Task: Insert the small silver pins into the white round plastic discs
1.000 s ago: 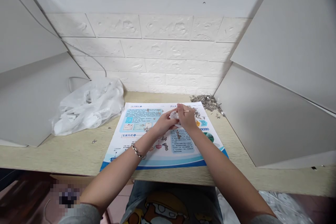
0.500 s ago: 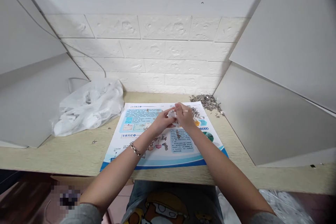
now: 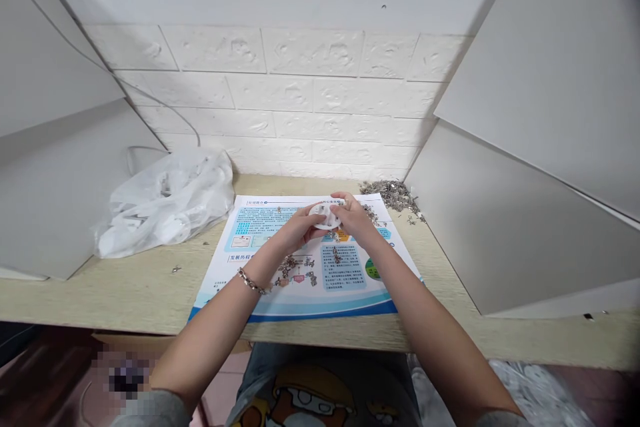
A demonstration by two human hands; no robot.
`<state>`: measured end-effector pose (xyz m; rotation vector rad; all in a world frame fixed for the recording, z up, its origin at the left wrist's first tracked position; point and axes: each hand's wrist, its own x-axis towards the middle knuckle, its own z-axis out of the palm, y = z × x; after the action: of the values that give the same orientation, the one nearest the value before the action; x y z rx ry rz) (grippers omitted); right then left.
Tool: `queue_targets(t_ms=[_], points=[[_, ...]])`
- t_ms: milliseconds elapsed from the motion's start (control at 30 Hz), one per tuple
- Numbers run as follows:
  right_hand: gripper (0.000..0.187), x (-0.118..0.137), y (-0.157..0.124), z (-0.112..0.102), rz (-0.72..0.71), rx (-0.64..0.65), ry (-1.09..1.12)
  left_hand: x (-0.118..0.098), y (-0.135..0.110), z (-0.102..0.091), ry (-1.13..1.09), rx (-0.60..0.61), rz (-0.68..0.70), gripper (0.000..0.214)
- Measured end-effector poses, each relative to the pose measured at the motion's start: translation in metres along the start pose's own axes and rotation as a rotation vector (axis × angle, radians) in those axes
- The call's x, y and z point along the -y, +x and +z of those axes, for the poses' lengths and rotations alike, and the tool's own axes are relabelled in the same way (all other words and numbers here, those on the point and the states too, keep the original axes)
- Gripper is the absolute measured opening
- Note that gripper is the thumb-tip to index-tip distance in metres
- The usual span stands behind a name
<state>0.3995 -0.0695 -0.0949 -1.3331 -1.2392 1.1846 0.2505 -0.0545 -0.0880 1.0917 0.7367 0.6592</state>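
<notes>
Toward the back edge of the table (image 3: 135, 290), above a printed sheet (image 3: 345, 303), the left hand (image 3: 299, 228) and right hand (image 3: 354, 217) hold a white disc (image 3: 329, 224), each grip closed on it.

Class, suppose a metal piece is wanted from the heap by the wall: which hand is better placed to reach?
Probably the right hand: it is nearer the metal heap, which lies beyond it to the right. The left hand, farther away, also holds the white disc and might steady it.

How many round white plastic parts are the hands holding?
1 visible: the round white plastic part, held between the left hand and right hand above the printed sheet. Part of it is covered; another behind could be hidden.
</notes>
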Motion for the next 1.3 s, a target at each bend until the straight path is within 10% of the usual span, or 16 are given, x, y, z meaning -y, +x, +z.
queue_targets(t_ms=[133,300,433,600,1300], points=[[0.035,0.004,-0.003,0.002,0.138,-0.052,0.124,0.008,-0.001,-0.005,0.52,-0.172,0.297,0.059],[0.035,0.004,-0.004,0.0,0.195,-0.024,0.167,0.019,0.005,-0.017,1.233,-0.088,0.767,0.045],[0.03,0.004,-0.004,0.002,0.136,-0.057,0.239,0.016,0.008,-0.017,1.147,-0.246,0.703,0.034],[0.029,-0.001,-0.002,0.002,0.034,-0.087,-0.225,0.007,0.004,-0.009,0.974,-0.369,0.507,0.025],[0.023,-0.009,-0.003,0.001,-0.084,-0.116,-0.387,0.014,0.006,-0.006,0.999,-0.243,0.574,0.034]])
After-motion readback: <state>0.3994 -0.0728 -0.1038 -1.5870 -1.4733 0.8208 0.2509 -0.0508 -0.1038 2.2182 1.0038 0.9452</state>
